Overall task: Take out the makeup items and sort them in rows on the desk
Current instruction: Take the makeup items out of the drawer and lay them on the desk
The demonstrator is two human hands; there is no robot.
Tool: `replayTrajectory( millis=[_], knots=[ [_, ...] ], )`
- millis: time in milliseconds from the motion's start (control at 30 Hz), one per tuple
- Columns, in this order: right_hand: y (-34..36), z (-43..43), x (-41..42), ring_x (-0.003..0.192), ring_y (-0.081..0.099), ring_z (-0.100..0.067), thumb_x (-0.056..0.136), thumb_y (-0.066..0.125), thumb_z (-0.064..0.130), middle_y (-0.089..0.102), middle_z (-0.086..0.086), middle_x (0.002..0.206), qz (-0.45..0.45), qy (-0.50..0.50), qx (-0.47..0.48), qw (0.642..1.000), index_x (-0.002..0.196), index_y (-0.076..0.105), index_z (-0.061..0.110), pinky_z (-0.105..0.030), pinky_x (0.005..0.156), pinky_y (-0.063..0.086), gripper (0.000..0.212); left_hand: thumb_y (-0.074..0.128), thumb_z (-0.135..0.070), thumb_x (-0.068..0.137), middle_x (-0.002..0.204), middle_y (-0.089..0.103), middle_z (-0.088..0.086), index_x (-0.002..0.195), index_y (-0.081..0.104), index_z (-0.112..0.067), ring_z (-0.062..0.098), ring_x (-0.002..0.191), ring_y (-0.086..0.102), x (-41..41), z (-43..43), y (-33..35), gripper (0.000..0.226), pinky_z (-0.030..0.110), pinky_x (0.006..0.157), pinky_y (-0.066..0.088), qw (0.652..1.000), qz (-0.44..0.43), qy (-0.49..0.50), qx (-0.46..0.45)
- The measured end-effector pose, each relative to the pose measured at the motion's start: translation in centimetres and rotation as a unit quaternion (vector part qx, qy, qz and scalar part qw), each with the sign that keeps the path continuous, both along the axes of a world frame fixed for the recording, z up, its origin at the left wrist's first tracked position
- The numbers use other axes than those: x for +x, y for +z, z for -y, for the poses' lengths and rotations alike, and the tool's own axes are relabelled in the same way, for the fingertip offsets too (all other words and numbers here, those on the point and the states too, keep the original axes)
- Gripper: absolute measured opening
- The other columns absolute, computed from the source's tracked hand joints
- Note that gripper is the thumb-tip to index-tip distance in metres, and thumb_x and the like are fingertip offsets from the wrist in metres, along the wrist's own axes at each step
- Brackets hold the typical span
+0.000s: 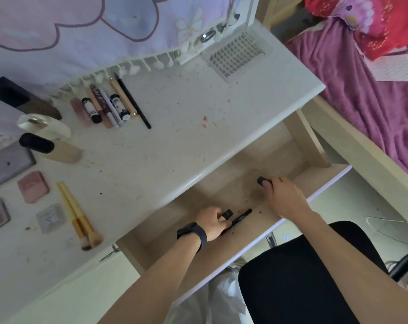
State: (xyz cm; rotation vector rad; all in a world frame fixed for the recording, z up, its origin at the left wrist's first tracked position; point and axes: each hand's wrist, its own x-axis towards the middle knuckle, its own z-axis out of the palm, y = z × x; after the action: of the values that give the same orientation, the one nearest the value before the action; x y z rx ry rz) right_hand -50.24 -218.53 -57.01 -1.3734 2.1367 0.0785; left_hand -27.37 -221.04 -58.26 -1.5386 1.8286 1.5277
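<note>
inside drawer (221, 183) — l hand (211, 223) grips pencil (242, 216), r hand (284, 197) clasps half-hidden black item (260, 181)

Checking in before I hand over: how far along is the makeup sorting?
Done: tubes and pencils in a row, compacts and two brushes lie on the desk. In hand: left hand grips a black pencil, right hand a small black item, both in the open drawer. Left: setting those out.
</note>
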Motion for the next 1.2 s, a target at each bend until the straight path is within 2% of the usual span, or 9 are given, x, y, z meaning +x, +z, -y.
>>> replayTrajectory(
  millis=[133,267,367,467,567,733,933,1067,1200],
  knots=[
    [3.2,-0.7,2.0,0.073,0.057,-0.021,0.107,0.035,0.038,0.062,-0.007,0.086,0.163,-0.194,-0.077,0.964,0.095,0.059,0.014,-0.029,0.059,0.037,0.037,0.066,-0.033,0.092,0.078,0.065,-0.005,0.083,0.061,-0.021,0.011,0.072,0.061,-0.2,1.2,2.7,0.016,0.022,0.064,0.046,0.996,-0.067,0.065,-0.013],
    [7.4,-0.9,4.3,0.065,0.050,-0.016,0.106,0.040,0.039,0.063,-0.006,0.081,0.312,-0.346,-0.123,0.876,0.102,0.069,0.011,-0.033,0.066,0.044,0.041,0.067,-0.035,0.092,0.090,0.073,-0.003,0.099,0.069,-0.023,0.011,0.085,0.069,-1.2,3.0,7.2,0.014,0.024,0.080,0.053,0.975,-0.150,0.163,0.002],
    [10.7,0.2,5.7,0.064,0.050,-0.015,0.105,0.047,0.034,0.062,0.002,0.076,0.390,-0.378,-0.167,0.823,0.099,0.070,0.012,-0.030,0.064,0.046,0.032,0.069,-0.032,0.092,0.096,0.070,-0.001,0.109,0.071,-0.019,0.010,0.084,0.073,-1.9,5.1,10.8,0.021,0.020,0.079,0.055,0.948,-0.218,0.229,0.015],
    [13.3,2.2,6.6,0.065,0.056,-0.010,0.103,0.051,0.031,0.067,0.007,0.079,0.428,-0.366,-0.199,0.802,0.106,0.069,0.020,-0.022,0.062,0.049,0.021,0.074,-0.035,0.088,0.090,0.075,-0.003,0.100,0.076,-0.023,0.018,0.091,0.073,-1.9,8.1,13.9,0.017,0.036,0.094,0.055,0.931,-0.251,0.264,-0.004],
    [14.7,4.7,7.3,0.071,0.062,-0.008,0.103,0.052,0.023,0.070,0.001,0.095,0.457,-0.353,-0.208,0.790,0.114,0.065,0.029,-0.027,0.070,0.054,0.019,0.075,-0.041,0.086,0.087,0.074,-0.002,0.094,0.077,-0.029,0.020,0.089,0.072,-0.7,12.2,15.6,0.015,0.043,0.093,0.055,0.926,-0.237,0.287,-0.063],
    [14.9,9.3,9.3,0.078,0.065,-0.010,0.099,0.050,0.005,0.070,0.000,0.103,0.475,-0.314,-0.208,0.795,0.123,0.062,0.027,-0.028,0.077,0.056,0.034,0.066,-0.042,0.091,0.079,0.072,-0.009,0.112,0.063,-0.023,0.010,0.079,0.067,3.0,19.4,16.5,0.028,0.026,0.071,0.051,0.925,-0.102,0.278,-0.238],
    [13.2,14.4,13.2,0.084,0.069,-0.007,0.095,0.064,0.022,0.068,0.019,0.104,0.412,-0.237,-0.210,0.854,0.122,0.055,0.040,-0.012,0.061,0.049,0.033,0.058,-0.047,0.093,0.087,0.068,0.000,0.120,0.048,-0.017,0.022,0.075,0.063,6.1,25.9,15.5,0.042,0.028,0.052,0.041,0.920,0.095,0.187,-0.331],
    [12.3,17.5,14.9,0.073,0.068,-0.001,0.093,0.067,0.028,0.069,0.021,0.101,0.372,-0.203,-0.213,0.880,0.122,0.057,0.038,-0.012,0.056,0.045,0.033,0.055,-0.048,0.094,0.091,0.065,0.006,0.122,0.046,-0.011,0.026,0.073,0.062,6.6,27.4,14.5,0.047,0.030,0.049,0.041,0.919,0.153,0.140,-0.337],
    [11.0,20.5,15.8,0.081,0.067,-0.002,0.095,0.063,0.030,0.068,0.016,0.107,0.278,-0.120,-0.234,0.924,0.130,0.058,0.032,-0.023,0.072,0.054,0.035,0.049,-0.051,0.096,0.098,0.068,0.008,0.125,0.047,-0.012,0.029,0.085,0.066,7.3,27.7,14.6,0.049,0.037,0.066,0.054,0.914,0.131,0.156,-0.350]
  ],
)
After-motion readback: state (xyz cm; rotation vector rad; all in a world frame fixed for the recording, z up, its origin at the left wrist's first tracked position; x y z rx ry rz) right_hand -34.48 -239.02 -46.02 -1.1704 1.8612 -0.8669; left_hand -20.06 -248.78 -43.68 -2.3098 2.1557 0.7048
